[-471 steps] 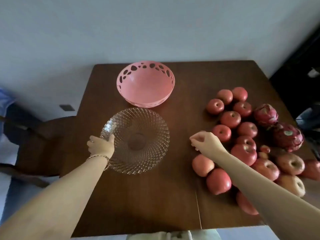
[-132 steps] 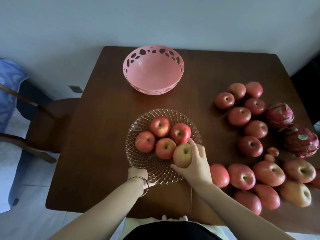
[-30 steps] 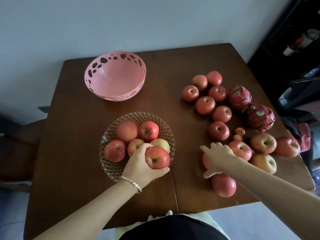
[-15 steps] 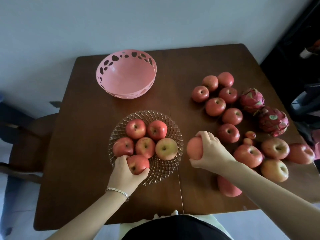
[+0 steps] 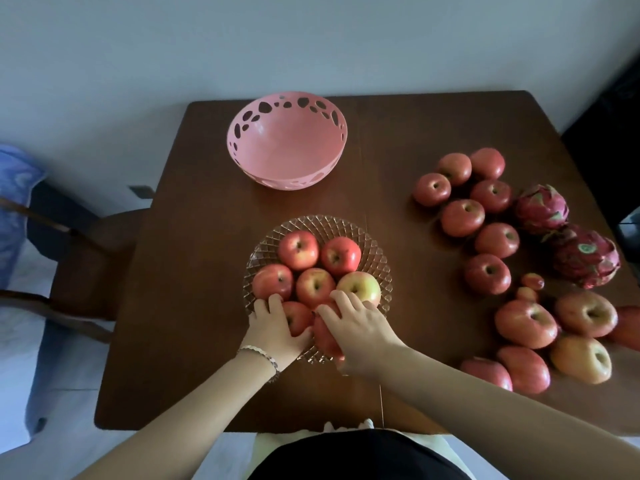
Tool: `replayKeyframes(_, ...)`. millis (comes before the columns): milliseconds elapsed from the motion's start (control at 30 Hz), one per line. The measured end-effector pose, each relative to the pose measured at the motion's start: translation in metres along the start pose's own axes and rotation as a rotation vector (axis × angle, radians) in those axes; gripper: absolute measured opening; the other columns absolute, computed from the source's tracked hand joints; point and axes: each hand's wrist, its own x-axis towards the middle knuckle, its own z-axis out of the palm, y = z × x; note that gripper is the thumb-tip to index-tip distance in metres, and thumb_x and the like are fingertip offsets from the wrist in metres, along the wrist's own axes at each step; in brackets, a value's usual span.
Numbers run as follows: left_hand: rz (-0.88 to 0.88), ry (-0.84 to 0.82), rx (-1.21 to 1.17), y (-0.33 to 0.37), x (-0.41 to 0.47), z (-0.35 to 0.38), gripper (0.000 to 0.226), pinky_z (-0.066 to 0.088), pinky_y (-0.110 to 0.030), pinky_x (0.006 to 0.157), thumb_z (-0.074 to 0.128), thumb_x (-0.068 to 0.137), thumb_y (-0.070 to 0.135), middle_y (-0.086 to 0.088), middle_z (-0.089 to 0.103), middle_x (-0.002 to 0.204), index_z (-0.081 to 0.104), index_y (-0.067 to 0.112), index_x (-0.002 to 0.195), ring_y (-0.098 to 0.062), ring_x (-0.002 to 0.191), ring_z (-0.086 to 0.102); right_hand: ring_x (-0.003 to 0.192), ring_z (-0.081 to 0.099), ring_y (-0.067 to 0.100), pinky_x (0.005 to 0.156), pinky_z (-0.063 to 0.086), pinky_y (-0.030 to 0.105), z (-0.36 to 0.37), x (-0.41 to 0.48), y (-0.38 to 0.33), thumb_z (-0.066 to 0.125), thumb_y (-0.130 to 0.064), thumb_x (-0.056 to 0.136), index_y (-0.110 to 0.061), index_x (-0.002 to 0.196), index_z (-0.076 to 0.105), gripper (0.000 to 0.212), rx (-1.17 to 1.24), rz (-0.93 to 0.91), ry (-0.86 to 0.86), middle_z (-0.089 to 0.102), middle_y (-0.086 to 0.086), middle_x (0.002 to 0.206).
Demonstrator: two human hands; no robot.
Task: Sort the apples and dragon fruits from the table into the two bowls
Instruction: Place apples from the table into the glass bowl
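Right hand [image 5: 360, 329] clasps a red apple [image 5: 325, 336] at the glass bowl's [image 5: 379, 258] near rim; left hand [image 5: 277, 332] cups another apple [image 5: 298, 317] just left

Plastic bowl [image 5: 286, 140] behind glass bowl [image 5: 375, 251]; loose apples [image 5: 491, 237] right.

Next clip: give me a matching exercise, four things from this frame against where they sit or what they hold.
Things:
1. pink bowl
2. glass bowl
3. dragon fruits
4. right hand

States:
a. on an apple at the near rim
b. empty
c. on the table's right side
d. holds apples

Pairs: 1-b, 2-d, 3-c, 4-a
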Motion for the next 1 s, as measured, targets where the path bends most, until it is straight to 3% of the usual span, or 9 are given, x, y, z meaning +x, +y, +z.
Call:
replayKeyframes(133,0.054,-0.104,-0.004,-0.008,-0.001,-0.004,0.081,0.039,-0.035,0.102,0.063,0.073,0.04,-0.009,0.032,0.131,0.021,0.019,0.138,-0.03,0.125,0.039,0.131,0.029,0.027,0.107,0.032,0.038,0.003,0.006,0.003,0.074,-0.029,0.07,-0.018,0.143,0.026,0.088,-0.04,-0.048,-0.038,0.026,0.01,0.143)
replayKeyframes(367,0.083,0.026,0.005,-0.015,-0.007,0.001,0.072,0.049,-0.034,0.086,0.065,0.07,0.044,-0.006,0.045,0.118,0.03,0.026,0.131,-0.027,0.107,0.054,0.127,0.037,0.021,0.102,0.034,0.032,0.01,0.008,0.004,0.079,-0.032,0.063,-0.014,0.137,0.03,0.091,0.024,0.022,-0.012,0.036,0.001,0.136)
replayKeyframes(467,0.048,0.0,-0.026,-0.018,-0.002,-0.001,0.066,0.045,-0.034,0.092,0.064,0.07,0.051,-0.003,0.048,0.116,0.036,0.028,0.126,-0.026,0.118,0.041,0.123,0.041,0.02,0.099,0.037,0.032,0.006,0.013,0.006,0.079,-0.034,0.061,-0.016,0.133,0.036,0.087,0.049,0.032,-0.017,0.041,0.001,0.133)
replayKeyframes(567,0.008,0.078,-0.266,-0.021,0.0,-0.004,0.06,0.034,-0.03,0.095,0.051,0.067,0.061,-0.004,0.053,0.108,0.05,0.025,0.116,-0.026,0.118,0.04,0.137,0.028,0.02,0.109,0.028,0.032,0.01,0.01,0.01,0.078,-0.035,0.064,-0.017,0.143,0.026,0.096,0.075,0.034,-0.03,0.029,0.0,0.149)
replayKeyframes(633,-0.069,0.312,-0.47,-0.019,0.0,-0.006,0.045,0.033,-0.033,0.098,0.06,0.076,0.04,-0.012,0.055,0.111,0.056,0.012,0.111,-0.029,0.113,0.046,0.141,0.025,0.022,0.112,0.028,0.036,0.014,0.005,0.011,0.079,-0.04,0.058,-0.018,0.146,0.027,0.104,0.092,0.045,0.011,0.026,0.003,0.153)
replayKeyframes(700,-0.294,0.398,-0.676,-0.017,0.003,-0.008,0.036,0.037,-0.038,0.099,0.06,0.081,0.015,-0.016,0.05,0.119,0.053,0.003,0.114,-0.032,0.111,0.048,0.122,0.052,0.03,0.095,0.05,0.044,0.02,0.003,0.013,0.082,-0.056,0.034,-0.015,0.132,0.05,0.111,0.038,0.102,0.108,0.051,0.01,0.133)
replayKeyframes(800,-0.587,0.22,-1.004,-0.026,0.02,-0.009,0.047,0.05,-0.052,0.091,0.052,0.069,0.015,-0.022,0.056,0.118,0.054,0.004,0.115,-0.04,0.101,0.059,0.104,0.063,0.026,0.081,0.055,0.042,0.028,0.002,0.016,0.069,-0.078,0.019,-0.016,0.114,0.064,0.114,0.062,0.179,0.178,0.065,0.006,0.111)
replayKeyframes(900,-0.614,-0.026,-1.206,-0.027,0.026,-0.015,0.046,0.05,-0.058,0.083,0.052,0.082,-0.001,-0.015,0.054,0.117,0.048,0.021,0.122,-0.039,0.102,0.058,0.12,0.04,0.026,0.092,0.047,0.048,0.035,0.001,0.014,0.067,-0.078,0.022,-0.013,0.109,0.065,0.109,0.055,0.18,0.233,0.062,0.007,0.117)
replayKeyframes(1000,-0.587,-0.138,-1.187,-0.027,0.022,-0.022,0.068,0.047,-0.059,0.08,0.048,0.087,-0.012,-0.012,0.05,0.121,0.033,0.033,0.136,-0.038,0.102,0.057,0.13,0.027,0.027,0.101,0.036,0.054,0.036,0.001,0.009,0.075,-0.065,0.028,-0.012,0.11,0.064,0.099,0.106,0.226,0.232,0.057,0.012,0.127)
